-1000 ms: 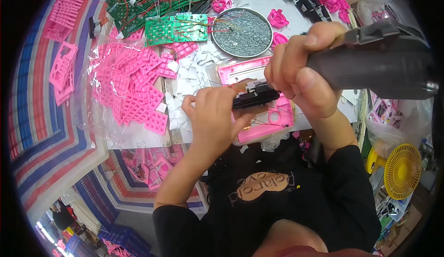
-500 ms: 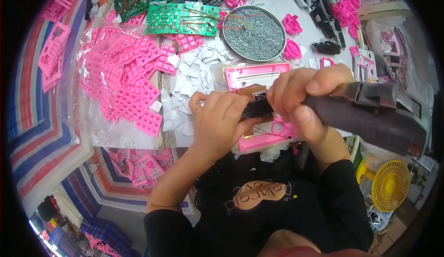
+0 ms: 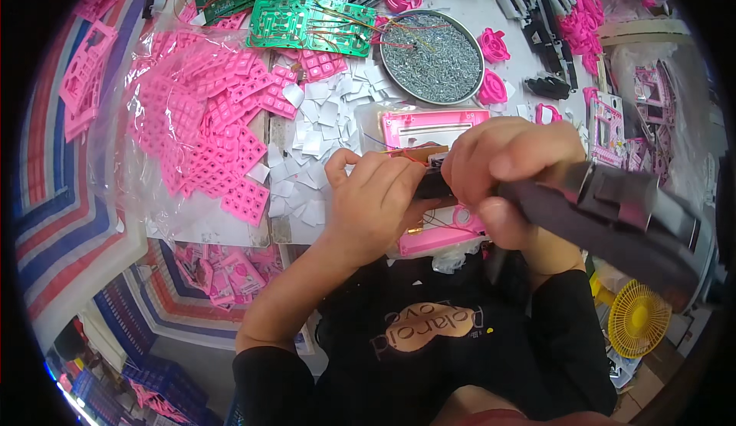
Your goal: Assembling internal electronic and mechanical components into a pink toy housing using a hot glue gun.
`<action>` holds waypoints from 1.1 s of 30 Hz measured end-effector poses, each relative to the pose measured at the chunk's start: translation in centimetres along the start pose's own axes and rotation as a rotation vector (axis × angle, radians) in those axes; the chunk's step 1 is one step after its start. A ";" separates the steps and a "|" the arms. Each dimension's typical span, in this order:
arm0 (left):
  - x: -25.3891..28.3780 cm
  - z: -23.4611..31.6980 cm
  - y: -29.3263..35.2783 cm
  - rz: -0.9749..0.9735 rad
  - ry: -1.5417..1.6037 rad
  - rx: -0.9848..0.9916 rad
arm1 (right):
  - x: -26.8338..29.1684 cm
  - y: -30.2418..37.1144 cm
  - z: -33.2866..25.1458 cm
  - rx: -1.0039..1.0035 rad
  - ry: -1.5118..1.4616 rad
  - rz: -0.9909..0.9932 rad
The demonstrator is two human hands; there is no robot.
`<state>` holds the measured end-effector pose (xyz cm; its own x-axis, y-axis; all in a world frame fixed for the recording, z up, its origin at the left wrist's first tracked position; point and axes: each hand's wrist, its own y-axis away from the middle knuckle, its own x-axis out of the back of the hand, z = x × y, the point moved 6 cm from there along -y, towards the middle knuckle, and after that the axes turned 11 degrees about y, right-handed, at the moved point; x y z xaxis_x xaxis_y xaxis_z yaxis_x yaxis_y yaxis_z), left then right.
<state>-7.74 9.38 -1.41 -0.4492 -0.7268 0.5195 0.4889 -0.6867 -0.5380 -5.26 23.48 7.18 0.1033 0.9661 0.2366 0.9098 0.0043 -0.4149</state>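
Note:
In front of me lies a pink plastic case with thin wires and a brown board in it. My left hand is closed on a black plastic part over the middle of the case, with thumb and fingers around its left end. My right hand grips a dark, thick-bodied electric screwdriver. Its body slants out to the right, blurred by motion. The tip is hidden behind my right fingers, close to the black part's right end.
A round tray of small screws stands beyond the case. Green circuit boards, pink keypads in clear plastic and white paper squares lie leftward. Black plastic strips lie at the far right; a yellow fan stands below.
The screwdriver's outer end has swung slightly downward. Both hands appear a little farther right, and the whole view has shifted slightly as well. The left hand keeps its hold on the black part.

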 end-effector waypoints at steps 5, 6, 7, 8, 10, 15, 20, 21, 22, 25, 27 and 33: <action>0.0 0.2 -0.3 0.010 -0.011 0.002 | 0.1 -0.4 0.5 0.018 -0.118 0.052; 0.0 0.2 -0.3 0.014 -0.016 0.005 | 0.3 -0.3 0.7 -0.001 -0.140 0.060; 0.0 0.3 -0.3 0.017 -0.020 0.008 | 0.6 -0.2 0.9 -0.021 -0.162 0.070; -0.1 0.3 -0.3 0.011 -0.031 0.011 | 1.1 0.3 1.4 -0.083 -0.211 0.067; -0.1 0.3 -0.3 -0.002 -0.049 0.017 | 1.7 0.3 2.0 -0.110 -0.270 0.040; 0.2 -0.4 -0.2 -0.015 -0.044 0.053 | 3.1 2.7 3.5 -0.253 0.438 -0.327; 0.2 -0.5 -1.1 -0.087 0.094 0.144 | 3.3 5.1 3.1 0.034 0.798 -0.372; 0.1 -0.8 -0.4 -0.025 0.153 0.165 | 3.7 4.6 3.3 0.041 0.785 -0.341; -0.2 -1.4 0.5 0.036 0.213 0.185 | 4.2 4.3 3.8 -0.009 0.753 -0.328; -2.2 -3.0 2.2 0.206 0.503 0.336 | 4.7 3.0 4.9 -0.377 0.534 -0.351; -1.6 -2.2 1.1 0.129 0.354 0.289 | 5.0 2.2 6.2 -0.666 0.503 -0.413; -1.3 -0.4 -0.3 -0.022 -0.079 0.207 | 5.5 0.6 5.2 -0.383 1.103 -0.264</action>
<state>-7.60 10.56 -2.21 -0.4054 -0.7027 0.5847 0.6263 -0.6794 -0.3823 -6.22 30.14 3.68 0.0139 0.2041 0.9789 0.9961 -0.0883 0.0043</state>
